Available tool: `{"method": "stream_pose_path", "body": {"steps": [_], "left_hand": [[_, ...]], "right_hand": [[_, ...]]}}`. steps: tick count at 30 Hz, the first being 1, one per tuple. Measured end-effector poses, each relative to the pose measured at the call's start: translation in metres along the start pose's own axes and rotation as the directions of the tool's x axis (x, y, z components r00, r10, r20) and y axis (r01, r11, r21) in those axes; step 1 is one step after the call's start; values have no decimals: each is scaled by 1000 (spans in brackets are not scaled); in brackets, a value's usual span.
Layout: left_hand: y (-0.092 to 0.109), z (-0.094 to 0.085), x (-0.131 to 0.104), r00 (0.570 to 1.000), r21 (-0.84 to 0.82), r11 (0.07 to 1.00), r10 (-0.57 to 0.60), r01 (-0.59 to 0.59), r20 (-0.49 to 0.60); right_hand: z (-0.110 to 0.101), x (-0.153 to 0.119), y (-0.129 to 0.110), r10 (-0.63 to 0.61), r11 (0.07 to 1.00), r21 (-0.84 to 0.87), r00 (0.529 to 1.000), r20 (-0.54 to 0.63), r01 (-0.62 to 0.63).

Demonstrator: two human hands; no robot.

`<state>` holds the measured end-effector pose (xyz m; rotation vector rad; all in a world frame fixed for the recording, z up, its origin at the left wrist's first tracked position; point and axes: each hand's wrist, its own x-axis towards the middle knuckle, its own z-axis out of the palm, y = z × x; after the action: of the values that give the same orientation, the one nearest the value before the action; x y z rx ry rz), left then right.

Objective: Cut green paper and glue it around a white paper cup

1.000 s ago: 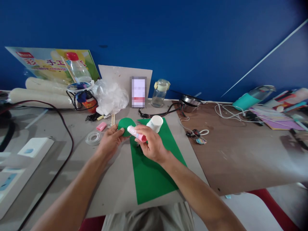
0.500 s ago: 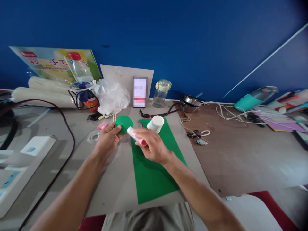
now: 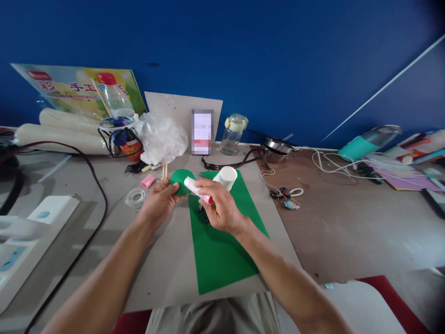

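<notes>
Between the thumb and fingers of my left hand (image 3: 160,199) is a green paper circle (image 3: 181,180), held up above the table. My right hand (image 3: 222,208) is wrapped round a white and pink glue stick (image 3: 192,185), whose white end lies against or just over the circle's right side. Below my right hand lies a green paper sheet (image 3: 225,260). A white paper cup (image 3: 227,177) rests tilted on the sheet's far part. Something small and dark, partly hidden, shows under my right fingers.
Left of my hands are a roll of clear tape (image 3: 135,198), a pink eraser-like block (image 3: 148,181) and wooden sticks (image 3: 164,170). Behind stand a phone (image 3: 202,132) and a glass jug (image 3: 232,135). A power strip (image 3: 38,246) and cable lie at left, keys (image 3: 290,197) at right.
The paper circle has shifted slightly right and sits further under the glue stick. My left hand has moved a little right with it; my right hand has barely moved.
</notes>
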<state>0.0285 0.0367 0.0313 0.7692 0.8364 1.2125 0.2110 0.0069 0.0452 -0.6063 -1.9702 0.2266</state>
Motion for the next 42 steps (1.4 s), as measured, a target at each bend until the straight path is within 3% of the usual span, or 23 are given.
{"method": "stream_pose_path", "body": {"steps": [5,8,11,15,18,23,27,31,38,42], "left_hand": [[3,-3,2,998,-2,999,32,-32,-59],[4,-1,1,995,48,997,66,-63,-77],[1,3,-1,997,86,994,71,-68,-27],[-4,3,-2,998,71,996,56,-56,8],[-2,2,0,998,45,998,55,-54,-7],[3,2,1,995,20,997,75,-74,-71],[-1,3,0,996,65,995,82,-80,-33],[-7,1,0,997,95,993,69,-66,-23],[0,2,1,995,84,994,80,-74,-66],[-2,2,1,995,116,991,78,-71,-59]], "right_hand": [[-1,0,-2,-7,998,56,998,62,4],[-2,0,-3,-13,996,83,1000,0,13],[-3,0,-2,30,997,78,996,-80,-24],[2,0,2,92,989,119,995,-30,-87],[4,-2,3,209,968,152,977,-42,-200],[5,-3,2,433,870,300,898,-81,-392],[6,3,3,643,642,616,758,-108,-457],[9,5,8,752,503,705,655,-72,-500],[8,4,8,818,452,621,575,-3,-640],[7,8,3,811,428,708,584,-28,-562]]}}
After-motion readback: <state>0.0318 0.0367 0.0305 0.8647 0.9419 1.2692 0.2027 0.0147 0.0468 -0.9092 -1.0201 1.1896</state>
